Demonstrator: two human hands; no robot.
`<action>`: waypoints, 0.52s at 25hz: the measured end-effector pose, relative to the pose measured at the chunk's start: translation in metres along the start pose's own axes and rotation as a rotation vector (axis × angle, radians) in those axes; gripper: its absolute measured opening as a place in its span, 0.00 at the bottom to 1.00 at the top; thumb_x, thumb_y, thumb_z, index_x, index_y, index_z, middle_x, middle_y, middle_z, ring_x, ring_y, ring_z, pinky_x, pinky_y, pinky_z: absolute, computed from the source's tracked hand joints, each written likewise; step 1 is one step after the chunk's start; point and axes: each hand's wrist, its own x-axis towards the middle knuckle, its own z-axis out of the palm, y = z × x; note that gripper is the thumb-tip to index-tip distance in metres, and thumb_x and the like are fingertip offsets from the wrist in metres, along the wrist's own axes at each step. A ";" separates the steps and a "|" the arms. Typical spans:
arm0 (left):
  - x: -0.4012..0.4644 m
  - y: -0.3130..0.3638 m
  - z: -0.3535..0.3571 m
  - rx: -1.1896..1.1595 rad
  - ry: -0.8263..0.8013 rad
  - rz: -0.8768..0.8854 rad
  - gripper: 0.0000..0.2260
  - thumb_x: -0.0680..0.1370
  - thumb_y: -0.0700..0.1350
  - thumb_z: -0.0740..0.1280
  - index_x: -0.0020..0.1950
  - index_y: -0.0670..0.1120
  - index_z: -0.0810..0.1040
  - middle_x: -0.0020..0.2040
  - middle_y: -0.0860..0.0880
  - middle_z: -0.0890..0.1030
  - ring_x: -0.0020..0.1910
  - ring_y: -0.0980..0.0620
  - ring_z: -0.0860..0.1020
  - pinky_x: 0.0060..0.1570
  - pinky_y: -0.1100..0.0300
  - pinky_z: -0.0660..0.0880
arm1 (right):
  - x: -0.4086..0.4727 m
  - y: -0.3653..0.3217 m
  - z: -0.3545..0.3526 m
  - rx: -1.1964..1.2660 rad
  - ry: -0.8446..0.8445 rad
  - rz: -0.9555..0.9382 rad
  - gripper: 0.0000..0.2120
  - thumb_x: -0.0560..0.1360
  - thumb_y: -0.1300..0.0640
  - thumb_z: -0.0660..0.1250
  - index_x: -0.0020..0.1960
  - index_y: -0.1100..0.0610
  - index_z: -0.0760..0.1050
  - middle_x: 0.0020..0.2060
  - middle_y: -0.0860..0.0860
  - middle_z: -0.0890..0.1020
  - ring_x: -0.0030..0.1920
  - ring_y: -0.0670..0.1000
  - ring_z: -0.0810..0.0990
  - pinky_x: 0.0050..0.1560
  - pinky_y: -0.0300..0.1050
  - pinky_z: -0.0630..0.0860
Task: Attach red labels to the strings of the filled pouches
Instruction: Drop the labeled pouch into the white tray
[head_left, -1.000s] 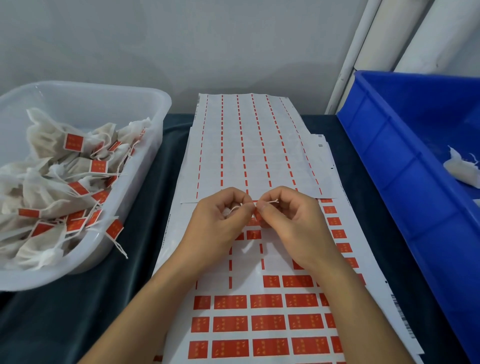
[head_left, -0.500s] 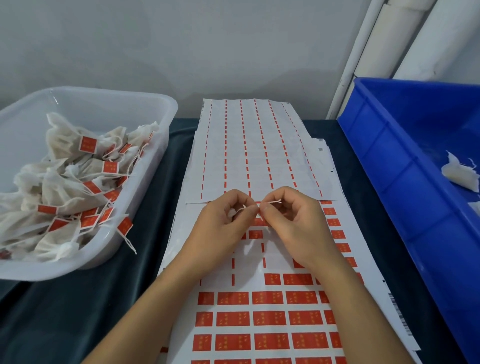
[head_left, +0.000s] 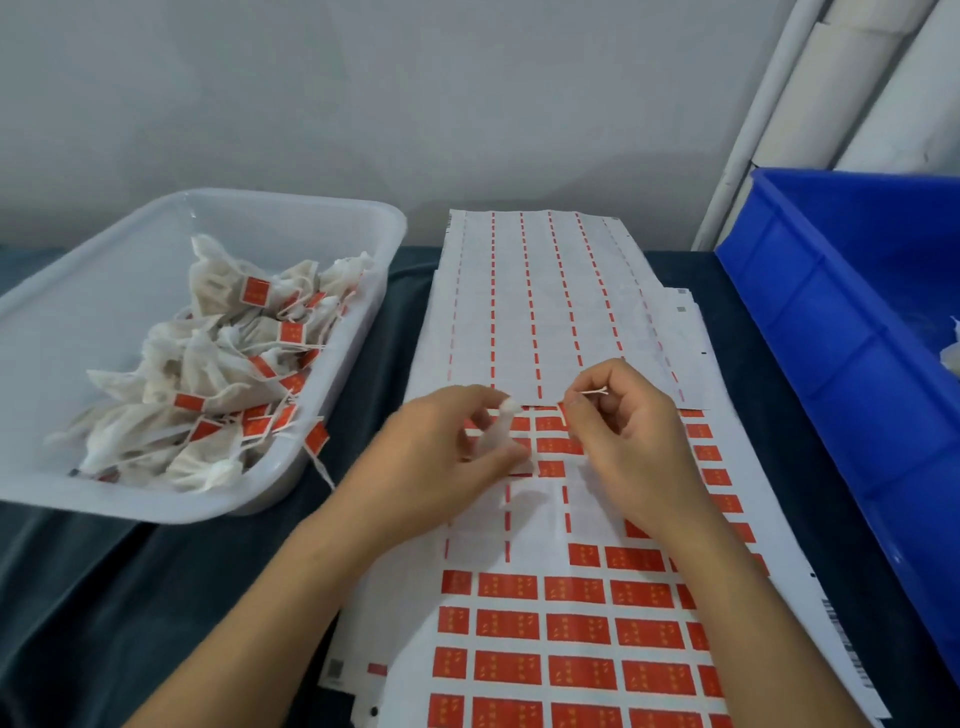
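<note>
- Separated since half a second ago: left hand shifted left and toward the near edge of the label sheet, no longer meeting the right hand fingertip to fingertip; view also swung left, showing more of the clear tub.
- Blurred with motion, left hand curled loosely round a small white pouch, soft and crumpled, gathered top pointing toward the far edge of the sheet, long axis running near to far.
- Pinched between right thumb and forefinger, a thin white string, short free end lying almost level and pointing right, toward the blue crate.
- Just under that pinch, a sliver of red at the fingertips; cannot tell whether a label.
- Below both hands, glossy white backing paper with rows of flat red rectangular labels toward the near edge, peeled bare patches around the hands.
- Overlapping at the far end, a spent sheet, only thin dashed red strips left, running lengthwise.
- Along the left edge of the dark cloth-covered tabletop, translucent plastic tub heaped with finished pouches, wrinkled white fabric, red tags scattered among them.
- Along the right edge, rigid blue plastic crate with ribbed walls, something white barely visible inside.
</note>
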 end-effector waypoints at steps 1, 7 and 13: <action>0.000 0.005 0.000 0.054 0.007 0.020 0.12 0.78 0.65 0.68 0.58 0.62 0.80 0.49 0.64 0.81 0.46 0.64 0.81 0.45 0.63 0.82 | 0.000 -0.004 0.002 -0.029 -0.030 -0.011 0.02 0.82 0.51 0.68 0.50 0.45 0.76 0.44 0.39 0.83 0.46 0.43 0.84 0.41 0.37 0.81; -0.011 0.021 -0.050 0.078 0.228 0.112 0.10 0.84 0.54 0.67 0.45 0.52 0.80 0.41 0.58 0.82 0.39 0.60 0.80 0.41 0.59 0.79 | 0.006 -0.065 0.002 -0.187 -0.117 -0.216 0.06 0.76 0.39 0.66 0.50 0.38 0.75 0.46 0.33 0.82 0.47 0.35 0.81 0.34 0.28 0.75; -0.032 0.010 -0.148 0.203 0.590 0.151 0.03 0.80 0.45 0.72 0.49 0.47 0.85 0.41 0.52 0.82 0.38 0.51 0.80 0.43 0.48 0.78 | 0.036 -0.148 0.075 0.010 -0.274 -0.404 0.05 0.79 0.54 0.71 0.48 0.44 0.77 0.43 0.37 0.85 0.47 0.38 0.85 0.45 0.36 0.82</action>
